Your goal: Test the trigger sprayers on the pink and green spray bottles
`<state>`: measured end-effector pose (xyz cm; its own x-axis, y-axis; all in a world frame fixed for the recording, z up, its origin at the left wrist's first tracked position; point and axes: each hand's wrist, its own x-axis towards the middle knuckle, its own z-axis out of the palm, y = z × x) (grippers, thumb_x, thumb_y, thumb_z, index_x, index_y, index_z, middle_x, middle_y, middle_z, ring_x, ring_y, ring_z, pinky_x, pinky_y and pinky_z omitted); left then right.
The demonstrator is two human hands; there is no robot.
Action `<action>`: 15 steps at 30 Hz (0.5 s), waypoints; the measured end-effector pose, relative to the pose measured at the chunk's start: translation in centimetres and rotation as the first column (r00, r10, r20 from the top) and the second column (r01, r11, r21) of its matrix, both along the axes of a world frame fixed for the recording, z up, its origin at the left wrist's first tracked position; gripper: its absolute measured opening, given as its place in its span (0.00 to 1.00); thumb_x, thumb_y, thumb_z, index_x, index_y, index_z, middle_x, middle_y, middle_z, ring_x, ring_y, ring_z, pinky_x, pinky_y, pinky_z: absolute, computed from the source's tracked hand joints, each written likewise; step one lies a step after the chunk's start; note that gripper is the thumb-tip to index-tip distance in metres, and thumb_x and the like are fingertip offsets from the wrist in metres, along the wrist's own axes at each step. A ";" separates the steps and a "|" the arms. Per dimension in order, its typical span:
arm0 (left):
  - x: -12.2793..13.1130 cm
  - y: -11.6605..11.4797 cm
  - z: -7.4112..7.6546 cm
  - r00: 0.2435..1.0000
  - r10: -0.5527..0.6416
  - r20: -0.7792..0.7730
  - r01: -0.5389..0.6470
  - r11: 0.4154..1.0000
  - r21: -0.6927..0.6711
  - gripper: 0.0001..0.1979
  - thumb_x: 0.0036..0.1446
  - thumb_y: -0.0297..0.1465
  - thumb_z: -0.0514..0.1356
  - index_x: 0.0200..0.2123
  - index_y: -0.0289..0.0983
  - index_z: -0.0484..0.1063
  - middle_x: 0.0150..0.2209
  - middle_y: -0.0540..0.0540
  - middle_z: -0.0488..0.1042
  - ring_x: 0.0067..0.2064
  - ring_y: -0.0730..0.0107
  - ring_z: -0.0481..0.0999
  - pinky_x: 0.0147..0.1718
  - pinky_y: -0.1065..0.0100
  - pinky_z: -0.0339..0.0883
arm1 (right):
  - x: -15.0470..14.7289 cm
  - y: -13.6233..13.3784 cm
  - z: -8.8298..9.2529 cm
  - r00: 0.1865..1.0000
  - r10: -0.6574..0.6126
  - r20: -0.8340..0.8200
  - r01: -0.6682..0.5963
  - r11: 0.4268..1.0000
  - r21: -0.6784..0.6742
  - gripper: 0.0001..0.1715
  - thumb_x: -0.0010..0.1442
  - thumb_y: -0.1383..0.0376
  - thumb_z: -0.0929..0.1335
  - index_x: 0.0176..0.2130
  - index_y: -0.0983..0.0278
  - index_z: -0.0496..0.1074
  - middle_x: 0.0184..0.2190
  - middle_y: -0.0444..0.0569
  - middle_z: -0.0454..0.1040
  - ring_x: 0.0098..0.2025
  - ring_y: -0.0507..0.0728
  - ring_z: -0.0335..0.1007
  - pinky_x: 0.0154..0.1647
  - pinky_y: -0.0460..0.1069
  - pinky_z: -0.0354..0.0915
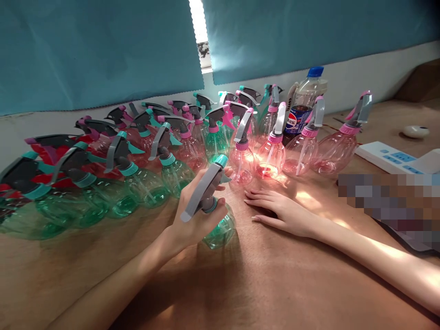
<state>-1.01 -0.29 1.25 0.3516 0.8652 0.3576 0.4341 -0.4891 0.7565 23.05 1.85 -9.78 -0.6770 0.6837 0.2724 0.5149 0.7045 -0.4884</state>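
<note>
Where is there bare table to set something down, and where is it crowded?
The largest free patch of table is near the camera, between left forearm and right forearm, before the green spray bottle in the left hand. A smaller one separates the right hand from the pink spray bottles. Crowded: the left and far side, packed with other spray bottles.

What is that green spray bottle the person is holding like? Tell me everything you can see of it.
The green spray bottle has a see-through, rounded body that looks like plastic, and a grey spray head with a turquoise tip. It looks roughly upright, nearer the camera than the other bottles. The left hand wraps around its neck, hiding part of it. Whether its base touches the brown table is unclear.
</note>
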 end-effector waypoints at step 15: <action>0.1 0.2 -1.0 0.993 0.012 0.121 -0.012 1.000 0.003 0.24 0.55 0.24 0.59 0.56 0.38 0.63 0.54 0.40 0.73 0.52 0.59 0.79 0.48 0.61 0.77 | -0.1 -0.1 0.0 1.000 -0.011 -0.019 0.011 1.000 0.010 0.26 0.69 0.55 0.64 0.62 0.62 0.68 0.63 0.57 0.68 0.65 0.65 0.62 0.64 0.66 0.60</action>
<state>-0.94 -0.10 0.25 0.2952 0.8677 0.3999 0.3455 -0.4872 0.8020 22.97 1.70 -9.77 -0.6642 0.6881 0.2921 0.5133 0.7039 -0.4909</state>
